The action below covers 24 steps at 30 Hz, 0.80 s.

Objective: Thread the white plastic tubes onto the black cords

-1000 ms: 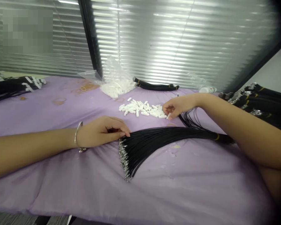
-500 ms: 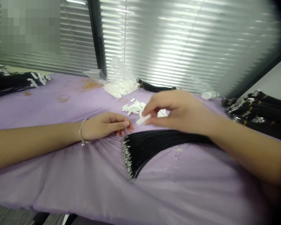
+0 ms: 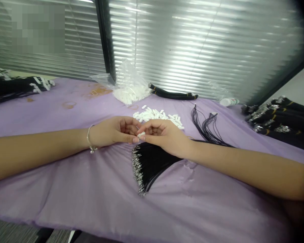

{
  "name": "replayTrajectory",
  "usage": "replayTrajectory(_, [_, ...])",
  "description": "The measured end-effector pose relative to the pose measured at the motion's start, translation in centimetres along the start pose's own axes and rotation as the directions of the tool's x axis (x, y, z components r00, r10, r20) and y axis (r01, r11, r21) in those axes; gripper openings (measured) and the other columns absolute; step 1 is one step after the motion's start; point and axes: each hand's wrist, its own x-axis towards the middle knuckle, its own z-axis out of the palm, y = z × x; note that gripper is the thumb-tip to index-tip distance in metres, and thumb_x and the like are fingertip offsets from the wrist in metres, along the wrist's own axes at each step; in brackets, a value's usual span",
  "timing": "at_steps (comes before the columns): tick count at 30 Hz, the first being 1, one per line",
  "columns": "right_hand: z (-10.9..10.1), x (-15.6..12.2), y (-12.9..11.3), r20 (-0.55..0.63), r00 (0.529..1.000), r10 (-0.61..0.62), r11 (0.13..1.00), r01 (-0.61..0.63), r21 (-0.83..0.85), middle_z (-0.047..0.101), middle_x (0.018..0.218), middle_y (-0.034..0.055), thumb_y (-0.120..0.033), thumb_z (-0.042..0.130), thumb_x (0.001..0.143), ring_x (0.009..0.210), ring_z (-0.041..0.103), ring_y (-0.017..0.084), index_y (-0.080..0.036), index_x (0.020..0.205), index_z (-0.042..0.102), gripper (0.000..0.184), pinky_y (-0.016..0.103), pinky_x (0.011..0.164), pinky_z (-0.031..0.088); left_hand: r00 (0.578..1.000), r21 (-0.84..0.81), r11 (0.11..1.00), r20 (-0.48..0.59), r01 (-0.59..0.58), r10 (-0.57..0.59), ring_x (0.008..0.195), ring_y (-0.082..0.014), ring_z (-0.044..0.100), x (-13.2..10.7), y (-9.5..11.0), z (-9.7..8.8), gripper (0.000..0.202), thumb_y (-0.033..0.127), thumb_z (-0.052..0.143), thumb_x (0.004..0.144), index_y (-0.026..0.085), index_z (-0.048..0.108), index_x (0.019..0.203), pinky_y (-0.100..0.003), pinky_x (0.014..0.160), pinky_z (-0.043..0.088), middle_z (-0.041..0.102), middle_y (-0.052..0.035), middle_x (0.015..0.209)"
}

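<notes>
White tube (image 3: 141, 135), light and stiff, sits pinched in the right hand (image 3: 164, 135), whose fingertips meet the left hand (image 3: 114, 131) above the fanned black cords (image 3: 152, 162).

Left hand (image 3: 114, 131), silver bangle (image 3: 90, 139) at the wrist, fingers loosely curled, centre of frame. Right hand (image 3: 162, 133), fingers pinching one white tubular piece (image 3: 141, 135), just beside the left hand's fingertips (image 3: 135, 139). Under the right hand: fan of black cords (image 3: 152, 162), metal clasps (image 3: 136, 168) at the ends, on a lilac-covered counter (image 3: 66, 189). Above the hands: loose pile of white pieces (image 3: 157, 116); behind it, clear plastic bag (image 3: 128, 91) and coiled black bundle (image 3: 173, 93). Right of the pile: loose black strands (image 3: 207, 128). Far right: clasped black bundles (image 3: 276, 118). Upper left: black bundle (image 3: 17, 86). Behind the counter: white bottle (image 3: 229, 102), window blinds (image 3: 192, 44).
</notes>
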Motion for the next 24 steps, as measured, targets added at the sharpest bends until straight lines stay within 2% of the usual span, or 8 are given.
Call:
replayTrajectory(3, [0.06, -0.05, 0.12, -0.054, 0.999, 0.011, 0.999, -0.012, -0.031, 0.057, 0.079, 0.0021, -0.030, 0.059, 0.075, 0.072, 0.055, 0.012, -0.016, 0.088, 0.053, 0.019, 0.028, 0.067, 0.044, 1.000, -0.032, 0.999, -0.004, -0.010, 0.009, 0.074, -0.0083, 0.056, -0.06, 0.09, 0.13, 0.028, 0.009, 0.062, 0.072, 0.014, 0.050, 0.097, -0.022, 0.071, 0.046, 0.060, -0.0010, 0.081])
replayTrajectory(7, [0.12, -0.16, 0.11, -0.029, 1.000, -0.007, 0.998, 0.005, -0.063, 0.056, 0.081, 0.0014, -0.030, 0.056, 0.077, 0.073, 0.053, 0.011, -0.018, 0.087, 0.047, 0.018, 0.027, 0.065, 0.044, 0.995, 0.016, 0.999, -0.097, -0.036, 0.037, 0.061, -0.0053, 0.051, -0.18, 0.27, 0.35, 0.016, 0.017, 0.063, 0.074, 0.013, 0.051, 0.084, -0.017, 0.059, 0.044, 0.055, 0.0026, 0.068])
replayTrajectory(9, [0.10, -0.20, 0.11, -0.027, 0.999, -0.021, 0.998, 0.019, -0.066, 0.054, 0.079, 0.0004, -0.028, 0.055, 0.078, 0.071, 0.052, 0.010, -0.018, 0.087, 0.046, 0.017, 0.026, 0.064, 0.043, 0.992, 0.024, 0.998, -0.113, -0.051, 0.053, 0.060, -0.0047, 0.050, -0.21, 0.25, 0.30, 0.016, 0.019, 0.064, 0.073, 0.013, 0.051, 0.080, -0.015, 0.057, 0.043, 0.054, 0.0032, 0.067])
replayTrajectory(14, [0.05, -0.22, -0.04, -0.033, 0.995, -0.099, 0.993, 0.096, -0.072, 0.053, 0.082, 0.0011, -0.017, 0.052, 0.077, 0.076, 0.053, 0.010, -0.016, 0.081, 0.049, 0.005, 0.027, 0.072, 0.043, 0.999, -0.037, 0.999, -0.028, -0.028, 0.027, 0.065, -0.0066, 0.054, -0.18, 0.04, -0.07, 0.015, 0.021, 0.059, 0.077, 0.013, 0.053, 0.089, -0.019, 0.064, 0.046, 0.057, 0.0001, 0.073])
replayTrajectory(17, [0.00, -0.30, -0.33, 0.008, 0.992, -0.129, 0.990, 0.129, -0.052, 0.054, 0.083, 0.0022, -0.018, 0.053, 0.077, 0.080, 0.055, 0.011, -0.015, 0.080, 0.049, 0.005, 0.028, 0.074, 0.044, 0.998, -0.064, 0.997, 0.013, -0.053, 0.054, 0.068, -0.0096, 0.057, -0.21, 0.01, -0.13, 0.017, 0.027, 0.054, 0.082, 0.012, 0.054, 0.088, -0.022, 0.067, 0.047, 0.060, -0.0031, 0.075])
replayTrajectory(19, [-0.01, -0.38, -0.46, 0.007, 0.992, -0.127, 0.985, 0.127, -0.119, 0.053, 0.084, 0.0028, -0.019, 0.053, 0.077, 0.079, 0.054, 0.011, -0.015, 0.079, 0.051, 0.005, 0.027, 0.073, 0.044, 0.997, -0.064, 0.995, 0.018, -0.073, 0.074, 0.070, -0.0102, 0.057, -0.24, 0.07, -0.12, 0.019, 0.029, 0.051, 0.083, 0.011, 0.056, 0.086, -0.023, 0.068, 0.047, 0.060, -0.0038, 0.076])
replayTrajectory(24, [0.16, -0.48, -0.49, -0.032, 0.990, -0.134, 0.963, 0.123, -0.242, 0.052, 0.081, 0.0017, -0.025, 0.055, 0.078, 0.072, 0.049, 0.010, -0.015, 0.079, 0.052, 0.010, 0.025, 0.069, 0.042, 0.999, 0.003, 1.000, 0.040, -0.014, 0.014, 0.067, -0.0078, 0.054, -0.21, 0.27, -0.05, 0.011, 0.018, 0.059, 0.078, 0.012, 0.054, 0.085, -0.020, 0.065, 0.045, 0.059, -0.0015, 0.074])
